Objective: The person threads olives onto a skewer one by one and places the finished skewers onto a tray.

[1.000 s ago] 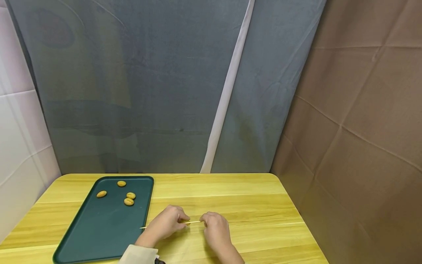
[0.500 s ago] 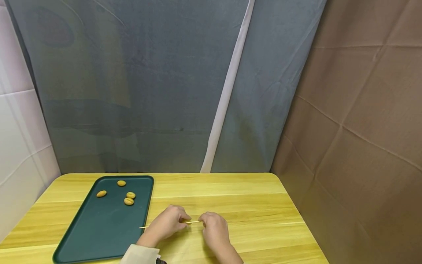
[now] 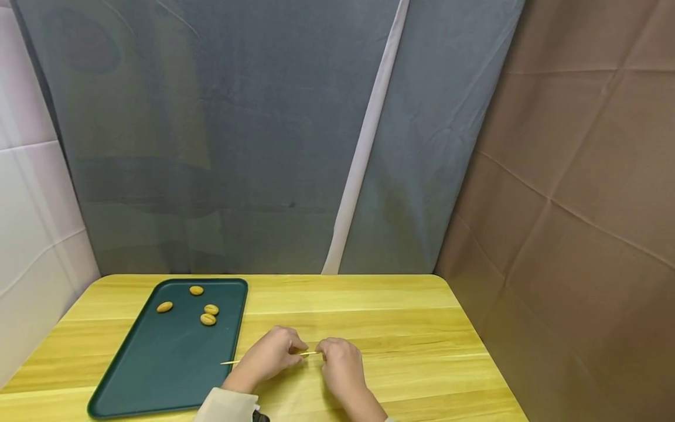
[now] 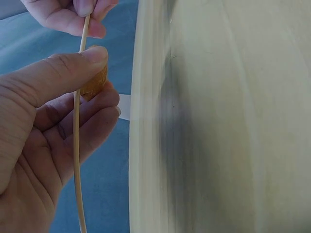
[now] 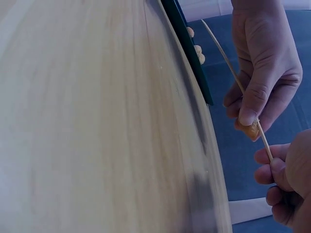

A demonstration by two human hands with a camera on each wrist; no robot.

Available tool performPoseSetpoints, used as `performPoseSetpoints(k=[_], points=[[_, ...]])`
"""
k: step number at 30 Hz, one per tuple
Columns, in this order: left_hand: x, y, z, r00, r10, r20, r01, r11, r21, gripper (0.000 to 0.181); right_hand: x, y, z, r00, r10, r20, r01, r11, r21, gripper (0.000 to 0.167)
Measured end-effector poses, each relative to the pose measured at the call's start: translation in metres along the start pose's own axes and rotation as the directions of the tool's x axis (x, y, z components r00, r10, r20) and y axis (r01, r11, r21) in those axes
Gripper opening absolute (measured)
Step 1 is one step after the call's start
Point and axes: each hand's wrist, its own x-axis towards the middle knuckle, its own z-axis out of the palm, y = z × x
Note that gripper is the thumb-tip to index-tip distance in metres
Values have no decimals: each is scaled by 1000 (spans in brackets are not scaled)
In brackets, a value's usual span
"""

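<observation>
My left hand (image 3: 271,357) pinches a small oval golden-brown piece (image 4: 95,86) between thumb and fingers; it resembles a little creased bun. A thin wooden skewer (image 4: 77,145) runs under the left thumb at the piece's edge. Whether it pierces the piece or lies alongside, I cannot tell. My right hand (image 3: 343,366) pinches the skewer near one end, close to the left fingertips, as the right wrist view shows. The skewer's other end sticks out past the left wrist, over the edge of the dark green tray (image 3: 158,375).
Several similar oval pieces (image 3: 208,319) lie in the far half of the tray. Wood-grain table (image 3: 422,328) extends to the right of both hands. Grey cloth (image 3: 263,146) hangs behind it, and brown cloth (image 3: 590,193) hangs at the right.
Both hands keep their grips. The left hand has edged slightly right toward the right hand, so the stretch of skewer between them is shorter. The camera view has shifted a little.
</observation>
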Motion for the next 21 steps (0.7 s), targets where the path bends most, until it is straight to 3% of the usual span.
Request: performPoseSetpoints(k=[6, 13, 17, 21], points=[[-1, 1, 1, 1000, -14, 6, 14, 1000, -15, 14, -2, 0, 3, 1000, 6, 14, -6, 1000, -2, 42], [-8, 3, -5, 993, -104, 60, 109, 990, -84, 18, -6, 3, 2, 999, 8, 50, -10, 1000, 29, 33], [-14, 1, -16, 988, -137, 75, 144, 985, -91, 27, -8, 8, -1, 999, 16, 46, -18, 999, 50, 33], [-20, -7, -36, 984, -165, 64, 169, 983, -70, 20, -9, 14, -4, 999, 32, 37, -34, 998, 54, 36]])
